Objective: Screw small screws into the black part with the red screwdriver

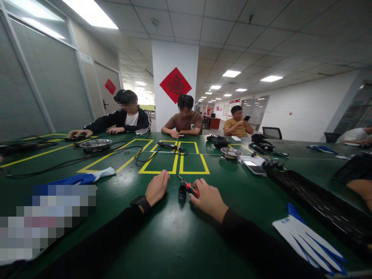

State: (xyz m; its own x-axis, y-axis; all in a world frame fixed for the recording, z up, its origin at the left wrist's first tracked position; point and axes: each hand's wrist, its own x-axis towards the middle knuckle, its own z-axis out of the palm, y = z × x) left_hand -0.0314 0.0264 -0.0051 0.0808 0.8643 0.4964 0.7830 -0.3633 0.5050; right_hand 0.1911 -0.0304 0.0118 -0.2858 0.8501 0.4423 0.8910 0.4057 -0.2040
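A screwdriver point(192, 190) with a red and black handle lies on the green table, its metal shaft pointing away to the left. My right hand point(209, 197) rests over its handle, fingers curled around the red end. Just left of it stands a short black tool with a silver top point(182, 190), upright and close to the screwdriver; its exact kind is unclear. My left hand point(157, 187) lies on the table left of both, fingers curled together, with nothing showing in it. A dark watch point(141, 204) is on the left wrist.
Yellow tape outlines point(158, 171) mark the table ahead, with a corded black tool point(170, 145) among them. Metal bowls point(231, 153) point(95, 145), a phone point(254, 167), a long black tray point(314, 201) and gloves point(308, 240) lie around. Several people sit across the table.
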